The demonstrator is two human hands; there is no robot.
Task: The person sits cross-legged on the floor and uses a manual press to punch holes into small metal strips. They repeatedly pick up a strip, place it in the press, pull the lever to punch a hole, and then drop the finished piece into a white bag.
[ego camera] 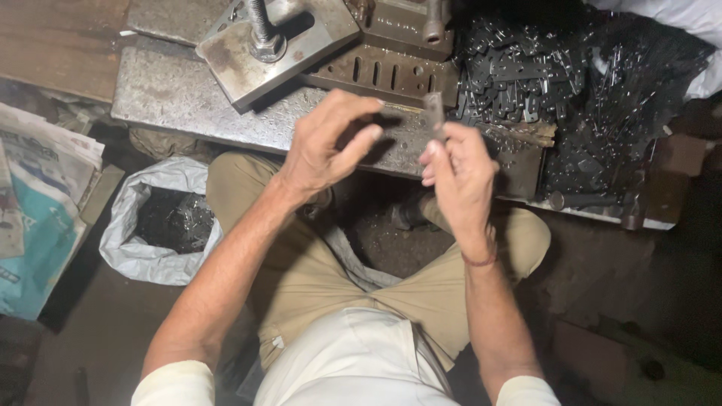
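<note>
A small flat metal strip (434, 113) is held upright in the right hand (460, 177), pinched near its lower end between thumb and fingers — the grip is closed on it, and the upper part of the strip stands free above the fingertips. The left hand (327, 146) is raised just beside it, fingers curled and thumb brought towards them, but nothing can be seen between them; whether that grip holds anything cannot be told. Both hands are poised above the edge of the steel worktop (173, 94), in front of the slotted die block (383, 71) and the clamp plate with its threaded bolt (263, 34).

To the right, a heap of dark stamped pieces (571, 83) is spread over the worktop, well within reach of the right hand. On the floor by the left knee, a white sack (131, 248) stands open with dark metal parts inside; folded newspaper (41, 203) lies further left.

For the step to be done well, the strip is best kept pinched low so that its free end stays visible and can be lined up squarely with a slot. The left hand would be better used to steady or guide the top end than left idle. Care is likely needed with the stamped edges, which may be sharp — a light, firm pinch rather than a slide along the edge.
</note>
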